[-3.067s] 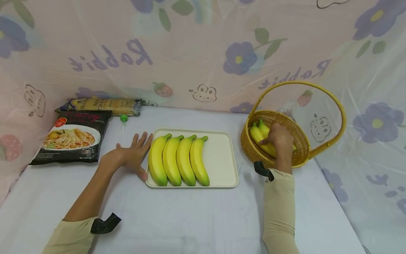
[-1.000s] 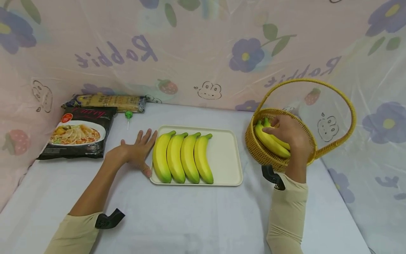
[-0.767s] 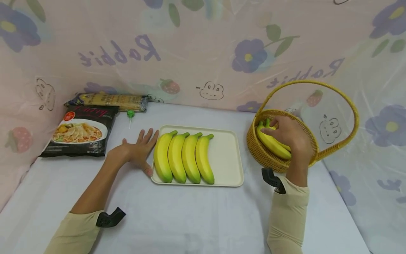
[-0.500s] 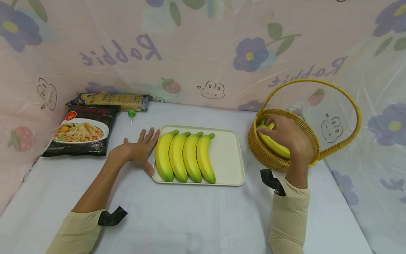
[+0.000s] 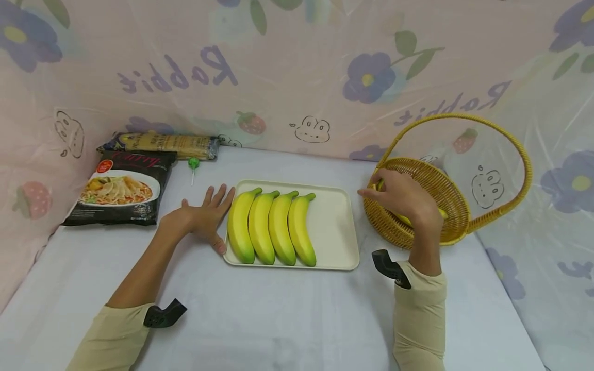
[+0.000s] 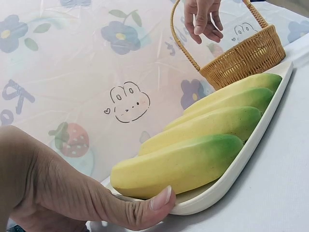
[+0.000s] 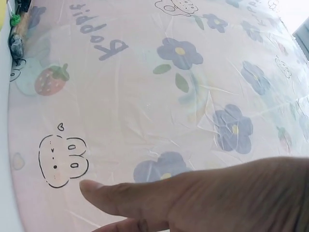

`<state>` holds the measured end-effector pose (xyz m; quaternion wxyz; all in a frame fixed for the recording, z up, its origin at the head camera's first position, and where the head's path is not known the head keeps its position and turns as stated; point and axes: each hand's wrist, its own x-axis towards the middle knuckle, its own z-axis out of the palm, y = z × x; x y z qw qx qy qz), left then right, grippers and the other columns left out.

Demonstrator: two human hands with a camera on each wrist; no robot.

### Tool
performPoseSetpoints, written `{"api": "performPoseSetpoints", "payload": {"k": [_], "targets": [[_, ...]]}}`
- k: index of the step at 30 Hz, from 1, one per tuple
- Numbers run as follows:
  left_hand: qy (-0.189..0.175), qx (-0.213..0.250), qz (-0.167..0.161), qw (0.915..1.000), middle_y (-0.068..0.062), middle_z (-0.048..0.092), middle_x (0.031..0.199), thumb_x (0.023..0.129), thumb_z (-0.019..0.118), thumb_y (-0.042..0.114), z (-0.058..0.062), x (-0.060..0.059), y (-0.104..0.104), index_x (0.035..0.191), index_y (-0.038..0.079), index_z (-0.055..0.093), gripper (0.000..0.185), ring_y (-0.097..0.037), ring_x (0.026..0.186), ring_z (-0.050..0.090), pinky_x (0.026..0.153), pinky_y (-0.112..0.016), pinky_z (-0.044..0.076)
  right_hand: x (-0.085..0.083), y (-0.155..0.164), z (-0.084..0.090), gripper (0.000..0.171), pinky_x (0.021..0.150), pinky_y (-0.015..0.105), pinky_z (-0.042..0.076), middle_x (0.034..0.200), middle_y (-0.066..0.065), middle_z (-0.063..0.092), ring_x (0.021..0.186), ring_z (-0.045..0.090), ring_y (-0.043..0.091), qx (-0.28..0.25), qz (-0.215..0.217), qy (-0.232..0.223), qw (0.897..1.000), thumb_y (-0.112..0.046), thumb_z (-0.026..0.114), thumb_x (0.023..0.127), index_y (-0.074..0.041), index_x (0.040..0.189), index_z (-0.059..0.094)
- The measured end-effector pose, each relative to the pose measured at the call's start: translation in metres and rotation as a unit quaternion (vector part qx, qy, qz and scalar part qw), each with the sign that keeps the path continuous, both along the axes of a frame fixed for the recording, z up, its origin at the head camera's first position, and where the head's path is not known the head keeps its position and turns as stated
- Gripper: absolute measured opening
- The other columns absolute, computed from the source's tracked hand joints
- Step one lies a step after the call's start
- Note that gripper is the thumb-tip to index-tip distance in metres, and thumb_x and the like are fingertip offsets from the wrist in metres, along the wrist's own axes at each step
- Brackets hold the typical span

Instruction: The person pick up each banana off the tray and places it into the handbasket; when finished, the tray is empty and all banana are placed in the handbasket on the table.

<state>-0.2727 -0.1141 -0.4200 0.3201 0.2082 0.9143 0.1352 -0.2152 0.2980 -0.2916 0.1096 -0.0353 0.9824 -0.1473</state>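
White-covered surface (image 5: 278, 319) on my remote feed, backed by a pale floral sheet (image 5: 283, 77), four bananas (image 5: 279, 226) in the tray's (image 5: 331, 226) left part, left fingers (image 5: 227, 200) spread at its rim, right fingers (image 6: 191, 26) released above the basket (image 5: 389, 228), a black food packet (image 5: 125, 188) back left.

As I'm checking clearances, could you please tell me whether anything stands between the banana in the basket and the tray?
Yes: the basket wall facing the tray stands between them, and the right hand hangs over the banana, partly hiding it.
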Motion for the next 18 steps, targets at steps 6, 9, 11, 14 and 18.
{"api": "performPoseSetpoints", "payload": {"k": [6,9,11,14,18], "targets": [[0.007,-0.003,-0.001,1.0000,-0.015,-0.029,0.172,0.051,0.093,0.067,-0.013,-0.005,-0.003,0.166,0.018,-0.019,0.169,-0.045,0.159,-0.026,0.107,-0.092,-0.009,-0.002,-0.008,-0.005,0.054,0.087,0.048,0.056,0.107,0.017,0.074,0.099,0.067,0.031,0.001,0.006,-0.015,1.000,-0.045,0.065,0.102,0.000,0.132,0.064],[0.011,-0.007,0.000,0.9999,-0.014,-0.031,0.172,0.048,0.093,0.070,-0.017,-0.008,-0.005,0.166,0.019,-0.020,0.171,-0.044,0.159,-0.027,0.107,-0.092,-0.009,-0.004,-0.012,-0.007,0.058,0.088,0.050,0.057,0.096,0.016,0.077,0.095,0.069,0.029,0.001,0.019,-0.019,1.000,-0.045,0.064,0.102,0.002,0.135,0.063],[0.012,-0.006,0.000,0.9999,-0.016,-0.031,0.172,0.044,0.091,0.073,-0.019,-0.010,-0.006,0.166,0.018,-0.020,0.174,-0.046,0.159,-0.027,0.105,-0.092,-0.010,-0.005,-0.016,-0.007,0.057,0.088,0.049,0.057,0.092,0.013,0.077,0.092,0.070,0.026,-0.002,0.030,-0.017,0.999,-0.044,0.064,0.103,0.003,0.135,0.063],[0.008,-0.009,0.003,0.9999,-0.016,-0.032,0.171,0.043,0.091,0.073,-0.017,-0.010,-0.006,0.166,0.017,-0.021,0.176,-0.046,0.158,-0.029,0.106,-0.091,-0.011,-0.007,-0.021,-0.008,0.055,0.089,0.049,0.057,0.100,0.016,0.077,0.092,0.070,0.027,-0.006,0.043,-0.018,0.999,-0.042,0.064,0.103,0.003,0.135,0.062],[0.006,-0.005,0.000,1.0000,-0.016,-0.031,0.171,0.041,0.090,0.075,-0.021,-0.012,-0.008,0.166,0.017,-0.021,0.177,-0.046,0.158,-0.029,0.106,-0.091,-0.012,-0.009,-0.028,-0.013,0.053,0.093,0.051,0.057,0.123,0.021,0.074,0.102,0.071,0.031,-0.004,0.058,-0.024,0.998,-0.039,0.064,0.103,0.003,0.134,0.063]]}}
